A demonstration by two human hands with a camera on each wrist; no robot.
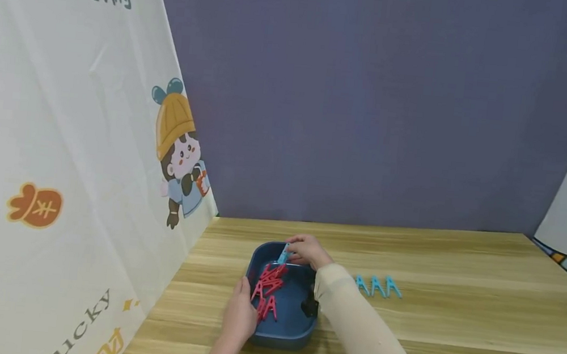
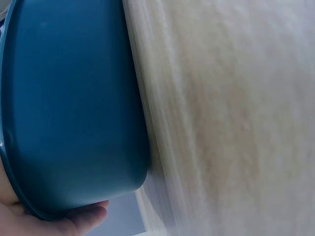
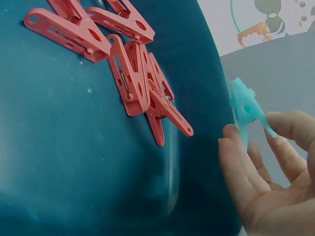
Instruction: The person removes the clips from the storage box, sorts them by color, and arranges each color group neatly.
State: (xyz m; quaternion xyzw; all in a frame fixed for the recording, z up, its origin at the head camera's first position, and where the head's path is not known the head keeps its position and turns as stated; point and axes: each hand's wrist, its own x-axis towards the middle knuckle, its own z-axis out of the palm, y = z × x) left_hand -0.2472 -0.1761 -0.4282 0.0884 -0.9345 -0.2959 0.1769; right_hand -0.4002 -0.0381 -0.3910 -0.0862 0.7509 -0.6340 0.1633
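Observation:
A dark blue plastic basin point(image 1: 286, 332) rests on the wooden table. My left hand point(image 1: 241, 312) grips its left rim; in the left wrist view that hand point(image 2: 54, 223) shows at the corner, its fingers against the outer wall. At the far end of the basin, my right hand point(image 1: 307, 251) pinches a light blue clothespin point(image 3: 246, 105) between thumb and fingers, close to the wall. Several red clothespins point(image 1: 270, 278) lie jumbled inside along the left part of the basin.
To the right of the basin, several light blue clothespins point(image 1: 378, 286) lie in a row on the table point(image 1: 476, 309). A printed white sheet point(image 1: 87, 141) hangs on the left, and a dark grey-blue backdrop point(image 1: 362, 105) stands behind the table's far edge.

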